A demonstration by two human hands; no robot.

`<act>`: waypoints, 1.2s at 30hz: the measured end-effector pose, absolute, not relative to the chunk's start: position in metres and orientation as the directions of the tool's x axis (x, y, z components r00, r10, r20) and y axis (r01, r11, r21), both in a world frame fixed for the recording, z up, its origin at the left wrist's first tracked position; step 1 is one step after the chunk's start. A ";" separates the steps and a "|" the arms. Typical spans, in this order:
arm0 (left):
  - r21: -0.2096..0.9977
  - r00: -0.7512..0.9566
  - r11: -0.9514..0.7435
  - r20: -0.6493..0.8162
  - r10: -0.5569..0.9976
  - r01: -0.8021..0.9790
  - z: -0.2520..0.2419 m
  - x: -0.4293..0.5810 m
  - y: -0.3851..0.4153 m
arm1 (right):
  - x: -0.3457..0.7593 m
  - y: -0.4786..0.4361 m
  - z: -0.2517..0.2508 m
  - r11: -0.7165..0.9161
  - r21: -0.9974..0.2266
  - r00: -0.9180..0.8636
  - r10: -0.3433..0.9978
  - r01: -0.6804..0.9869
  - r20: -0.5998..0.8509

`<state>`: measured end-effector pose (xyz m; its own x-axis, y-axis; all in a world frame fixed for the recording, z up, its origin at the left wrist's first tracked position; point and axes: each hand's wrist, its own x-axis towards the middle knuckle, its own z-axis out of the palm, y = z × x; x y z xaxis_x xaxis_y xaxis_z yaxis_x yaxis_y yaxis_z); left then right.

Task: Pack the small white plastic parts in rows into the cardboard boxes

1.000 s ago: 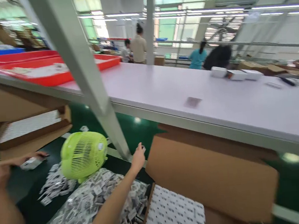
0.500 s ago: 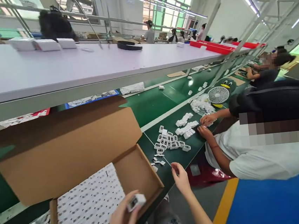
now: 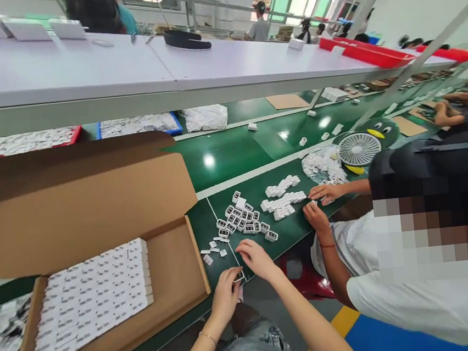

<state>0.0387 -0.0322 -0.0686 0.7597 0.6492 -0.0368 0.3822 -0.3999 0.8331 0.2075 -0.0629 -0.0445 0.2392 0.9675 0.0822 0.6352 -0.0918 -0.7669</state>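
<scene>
My left hand [image 3: 225,293] is closed round a small white plastic housing [image 3: 239,276] at the table's front edge; the housing's dark opening faces up and my fingers cover part of it. Just beyond and to the right, my right hand [image 3: 257,258] hovers with bent fingers slightly apart, and no object shows in it. Close to its fingertips lie several small white plastic pieces [image 3: 214,249]. Farther back is a cluster of white housings [image 3: 242,216] with dark openings. On my left, an open cardboard box [image 3: 173,258] holds tightly packed rows of white units [image 3: 92,294].
A co-worker's hands [image 3: 318,211] work at the right beside rows of white housings [image 3: 283,198]. Behind them are a plastic bag of white parts [image 3: 322,164] and a penguin-shaped fan [image 3: 359,149]. A white shelf [image 3: 124,70] crosses above the green table.
My left hand has carried the white housing from over the cardboard box to the table's front edge. My right hand is now close beside it. The view has shifted.
</scene>
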 end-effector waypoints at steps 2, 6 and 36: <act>0.865 0.696 -0.292 -0.087 0.713 0.408 -0.070 0.033 -0.037 | 0.198 -0.040 -0.052 0.031 -0.752 0.023 0.998 0.658 0.060; 0.906 0.515 -0.007 -0.235 0.824 0.424 -0.071 0.032 -0.046 | 0.186 -0.022 -0.068 0.044 -0.833 -0.039 0.999 0.552 0.027; 0.903 0.579 0.424 -0.384 0.720 0.072 -0.077 0.037 -0.041 | 0.203 -0.076 -0.082 -0.063 -0.958 -0.112 0.989 0.278 -0.098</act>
<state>0.0374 -0.0406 -0.0770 0.5786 0.7198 -0.3835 0.0717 0.4235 0.9030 0.2033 -0.0760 -0.0817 -0.1125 0.9888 -0.0979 0.2782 -0.0633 -0.9585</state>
